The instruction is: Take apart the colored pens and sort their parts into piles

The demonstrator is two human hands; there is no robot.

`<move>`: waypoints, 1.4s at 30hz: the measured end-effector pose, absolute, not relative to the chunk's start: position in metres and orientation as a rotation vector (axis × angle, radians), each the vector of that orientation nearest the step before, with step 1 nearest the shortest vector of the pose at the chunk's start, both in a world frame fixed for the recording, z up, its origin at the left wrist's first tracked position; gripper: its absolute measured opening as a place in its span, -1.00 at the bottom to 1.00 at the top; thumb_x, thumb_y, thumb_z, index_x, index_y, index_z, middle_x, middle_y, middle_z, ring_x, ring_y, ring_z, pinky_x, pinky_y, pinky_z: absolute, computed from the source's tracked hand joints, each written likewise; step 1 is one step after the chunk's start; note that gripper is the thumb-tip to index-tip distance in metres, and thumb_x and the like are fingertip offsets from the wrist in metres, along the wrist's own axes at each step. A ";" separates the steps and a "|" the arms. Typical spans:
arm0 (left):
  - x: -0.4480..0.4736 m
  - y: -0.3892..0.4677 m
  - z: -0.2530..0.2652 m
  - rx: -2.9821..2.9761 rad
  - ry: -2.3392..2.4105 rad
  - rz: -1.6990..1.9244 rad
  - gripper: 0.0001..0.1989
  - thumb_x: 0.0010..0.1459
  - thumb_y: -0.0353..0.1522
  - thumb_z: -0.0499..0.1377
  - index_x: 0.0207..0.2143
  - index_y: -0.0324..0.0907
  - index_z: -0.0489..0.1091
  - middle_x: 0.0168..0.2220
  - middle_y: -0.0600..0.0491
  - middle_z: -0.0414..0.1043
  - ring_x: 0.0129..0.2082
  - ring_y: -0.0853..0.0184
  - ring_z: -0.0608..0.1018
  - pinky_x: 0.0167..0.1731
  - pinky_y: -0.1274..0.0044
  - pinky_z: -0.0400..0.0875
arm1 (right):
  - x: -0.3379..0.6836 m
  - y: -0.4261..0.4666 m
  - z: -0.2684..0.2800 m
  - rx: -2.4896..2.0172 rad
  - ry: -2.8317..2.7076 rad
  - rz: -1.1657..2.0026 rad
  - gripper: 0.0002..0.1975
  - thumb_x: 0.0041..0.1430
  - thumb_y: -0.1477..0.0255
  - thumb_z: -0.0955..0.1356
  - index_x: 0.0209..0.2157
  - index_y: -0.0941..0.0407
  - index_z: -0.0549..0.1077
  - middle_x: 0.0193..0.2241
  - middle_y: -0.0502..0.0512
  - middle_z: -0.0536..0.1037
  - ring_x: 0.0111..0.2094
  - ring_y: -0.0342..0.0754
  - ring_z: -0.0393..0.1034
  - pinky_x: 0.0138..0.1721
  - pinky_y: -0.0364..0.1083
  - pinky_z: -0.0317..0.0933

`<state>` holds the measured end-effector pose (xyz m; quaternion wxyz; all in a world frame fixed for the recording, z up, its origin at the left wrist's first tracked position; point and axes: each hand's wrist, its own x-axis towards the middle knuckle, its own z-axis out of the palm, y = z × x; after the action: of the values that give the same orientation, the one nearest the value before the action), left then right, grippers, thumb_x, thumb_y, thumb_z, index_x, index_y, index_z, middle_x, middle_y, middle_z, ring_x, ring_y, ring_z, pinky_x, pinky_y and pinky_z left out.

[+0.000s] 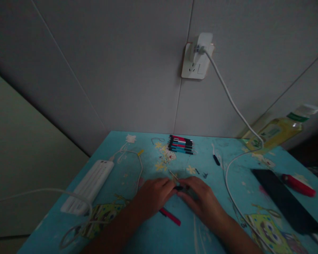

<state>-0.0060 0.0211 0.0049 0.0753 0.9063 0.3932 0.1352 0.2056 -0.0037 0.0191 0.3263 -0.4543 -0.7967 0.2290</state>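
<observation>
My left hand (155, 194) and my right hand (201, 197) meet over the front middle of the table, fingers closed. Between their fingertips shows a small black pen part (178, 188), mostly covered by the fingers. A thin pen refill (172, 174) lies just beyond the fingertips; whether a finger touches it is unclear. Nearer to me, below my left hand, rests a red pen barrel (171, 216) with a dark end. Farther back, several red, blue and black pens (181, 144) lie side by side in a row.
A white power strip (91, 185) and its cable occupy the left. At right are a dark flat panel (286, 199), a red handheld object (299, 185) and a bottle of yellow liquid (279, 128). A white cable (228, 93) hangs from the wall socket (195, 65). Tiny parts (205, 175) lie beyond my right hand.
</observation>
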 end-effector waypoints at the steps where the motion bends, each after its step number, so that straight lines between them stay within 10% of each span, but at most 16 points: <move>1: -0.006 0.021 0.005 2.720 1.178 0.403 -0.89 0.35 -0.33 0.09 -0.24 -0.13 0.38 -0.35 0.08 0.45 -0.33 0.27 0.55 -0.39 0.52 0.35 | 0.205 -0.004 0.019 -1.162 -2.111 0.602 -0.80 0.31 0.32 0.35 -0.06 0.05 0.48 -0.24 0.11 0.58 -0.21 0.01 0.46 -0.13 -0.02 0.31; 10: -0.007 0.017 0.010 2.612 1.108 0.586 -0.82 0.32 -0.33 0.13 -0.04 -0.15 0.35 -0.20 0.02 0.50 -0.20 0.24 0.56 -0.25 0.46 0.41 | 0.210 -0.001 0.011 -1.388 -2.089 0.541 -0.61 0.42 0.32 0.20 -0.47 0.10 0.45 -0.52 0.03 0.47 -0.45 -0.06 0.37 -0.32 -0.06 0.21; 16: -0.007 0.022 0.010 2.589 1.150 0.603 -0.86 0.31 -0.40 0.13 -0.08 -0.16 0.38 -0.24 0.02 0.48 -0.20 0.22 0.54 -0.24 0.44 0.43 | 0.212 -0.002 0.018 -1.277 -2.049 0.590 -0.79 0.31 0.31 0.34 -0.06 0.04 0.48 -0.27 0.08 0.58 -0.26 -0.01 0.44 -0.15 -0.04 0.26; 23: -0.010 0.026 0.009 2.606 1.025 0.583 -0.78 0.35 -0.43 0.08 0.02 -0.18 0.37 -0.15 -0.02 0.47 -0.11 0.22 0.49 -0.11 0.40 0.43 | 0.212 -0.001 0.014 -1.347 -2.146 0.528 -0.71 0.38 0.31 0.25 -0.39 0.09 0.47 -0.46 0.05 0.50 -0.38 -0.03 0.40 -0.25 -0.04 0.21; 29: -0.011 0.028 0.001 2.684 1.020 0.594 -0.78 0.36 -0.42 0.06 0.01 -0.20 0.39 -0.26 0.00 0.45 -0.21 0.24 0.47 -0.20 0.41 0.43 | 0.218 0.003 0.013 -1.316 -2.123 0.497 -0.76 0.27 0.31 0.38 -0.04 0.02 0.44 -0.21 0.07 0.57 -0.20 0.01 0.44 -0.11 0.00 0.19; 36: -0.012 0.028 -0.003 2.777 0.944 0.645 -0.71 0.36 -0.41 0.06 0.09 -0.24 0.35 -0.29 -0.01 0.46 -0.24 0.23 0.47 -0.20 0.40 0.43 | 0.217 0.000 0.015 -1.347 -2.187 0.458 -0.65 0.41 0.33 0.22 -0.46 0.09 0.43 -0.53 0.00 0.47 -0.42 -0.06 0.37 -0.21 -0.01 0.13; 42: -0.013 0.028 -0.001 2.775 0.965 0.632 -0.70 0.36 -0.42 0.06 0.12 -0.23 0.33 -0.30 0.00 0.46 -0.27 0.25 0.48 -0.25 0.42 0.44 | 0.217 0.002 0.020 -1.234 -2.154 0.518 -0.81 0.28 0.34 0.38 -0.09 0.04 0.44 -0.22 0.03 0.57 -0.18 -0.02 0.43 -0.09 -0.02 0.15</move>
<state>-0.0125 0.0281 -0.0012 0.0681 0.9213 0.3204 0.2097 0.2167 0.0020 0.0199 0.2983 -0.4646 -0.8107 0.1948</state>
